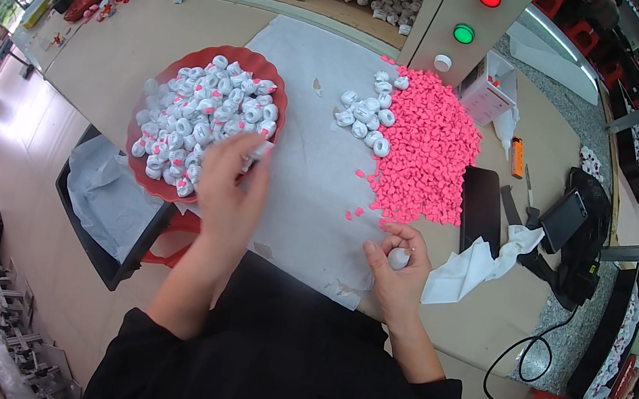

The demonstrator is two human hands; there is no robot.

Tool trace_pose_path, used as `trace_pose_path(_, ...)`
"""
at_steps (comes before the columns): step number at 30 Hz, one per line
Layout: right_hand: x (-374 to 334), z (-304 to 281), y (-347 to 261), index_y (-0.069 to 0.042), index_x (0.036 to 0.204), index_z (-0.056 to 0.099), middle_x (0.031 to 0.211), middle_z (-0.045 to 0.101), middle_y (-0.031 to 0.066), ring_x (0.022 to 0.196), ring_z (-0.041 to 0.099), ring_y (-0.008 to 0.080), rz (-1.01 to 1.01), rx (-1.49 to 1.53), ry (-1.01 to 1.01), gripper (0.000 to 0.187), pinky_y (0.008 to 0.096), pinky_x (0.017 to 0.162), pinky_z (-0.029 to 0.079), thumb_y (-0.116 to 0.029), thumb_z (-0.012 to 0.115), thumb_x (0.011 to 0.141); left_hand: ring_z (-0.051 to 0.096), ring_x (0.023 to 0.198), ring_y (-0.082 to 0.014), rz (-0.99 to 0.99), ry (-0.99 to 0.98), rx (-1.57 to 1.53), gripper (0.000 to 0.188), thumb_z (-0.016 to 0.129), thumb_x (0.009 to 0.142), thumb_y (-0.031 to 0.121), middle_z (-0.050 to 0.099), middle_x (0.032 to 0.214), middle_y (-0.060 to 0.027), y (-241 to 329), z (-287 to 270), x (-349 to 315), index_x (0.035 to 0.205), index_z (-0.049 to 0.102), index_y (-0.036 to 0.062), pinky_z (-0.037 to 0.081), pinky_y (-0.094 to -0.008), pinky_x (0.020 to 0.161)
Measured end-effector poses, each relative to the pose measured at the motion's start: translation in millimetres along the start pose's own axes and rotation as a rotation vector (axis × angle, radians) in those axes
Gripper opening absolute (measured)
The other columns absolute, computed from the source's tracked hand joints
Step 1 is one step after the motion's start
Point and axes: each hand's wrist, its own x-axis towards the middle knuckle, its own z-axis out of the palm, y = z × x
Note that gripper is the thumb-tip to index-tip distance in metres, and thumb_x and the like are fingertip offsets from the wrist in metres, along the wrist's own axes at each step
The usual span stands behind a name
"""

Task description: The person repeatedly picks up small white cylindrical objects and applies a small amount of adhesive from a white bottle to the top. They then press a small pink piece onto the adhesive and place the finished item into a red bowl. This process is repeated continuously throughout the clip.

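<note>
My left hand [229, 188] is at the right rim of a scalloped red bowl [279, 77], slightly blurred. Its thumb and fingers close around a small white ring-shaped piece [261, 151]. Similar white pieces [206, 115], some with pink bits on them, fill the bowl. Over the near edge of the white sheet [290, 194], my right hand [400, 275] is curled around a white rounded thing [399, 258], mostly hidden in the palm. Just beyond those fingers spreads a pile of small pink pieces [426, 150]. Several white ring-shaped pieces [368, 110] sit at the pile's left side.
A cabinet [446, 17] with lit red and green lamps stands at the back, its shelf holding many pieces. Right of the pile lie a dark phone [481, 211], crumpled white cloth [478, 270], an orange lighter [517, 157] and a black bag [586, 238]. A black tray [120, 271] sits lower left.
</note>
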Motion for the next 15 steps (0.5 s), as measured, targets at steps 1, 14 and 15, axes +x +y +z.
trace_pose_path(1, 1.4, -1.2, 6.0, -0.001, 0.099, 0.051, 0.075, 0.05, 0.0001, 0.064, 0.047, 0.0063, -0.027, 0.0, -0.001, 0.023, 0.0193, 0.059, 0.038, -0.003, 0.061, 0.078, 0.053, 0.09, -0.0229, 0.195, 0.099, 0.4, 0.028, 0.061, 0.073, -0.002, 0.056, 0.102, -0.0151, -5.2, -8.6, 15.4, 0.1, 0.059, 0.0008, 0.044, -0.0324, 0.075)
trace_pose_path(14, 4.0, -6.7, -8.1, -0.003, 0.101, 0.046, 0.082, 0.054, 0.0057, 0.066, 0.056, 0.0153, 0.163, 0.445, 0.043, 0.022, 0.027, 0.056, 0.045, -0.014, 0.056, 0.085, 0.054, 0.088, -0.0316, 0.067, -0.379, 0.236, 0.024, 0.057, 0.074, 0.002, 0.054, 0.092, -0.0149, -3.5, 109.5, 42.3, 0.098, 0.053, -0.0026, 0.046, -0.0384, 0.076)
trace_pose_path(15, 5.5, -10.6, -9.5, -0.002, 0.102, 0.047, 0.082, 0.054, 0.0058, 0.067, 0.056, 0.0152, 0.211, 0.512, 0.036, 0.023, 0.0268, 0.057, 0.045, -0.013, 0.057, 0.084, 0.055, 0.085, -0.0292, 0.015, -0.378, 0.129, 0.025, 0.057, 0.074, 0.001, 0.054, 0.091, -0.0138, 1.3, 102.4, 39.7, 0.098, 0.054, -0.0023, 0.047, -0.0362, 0.075)
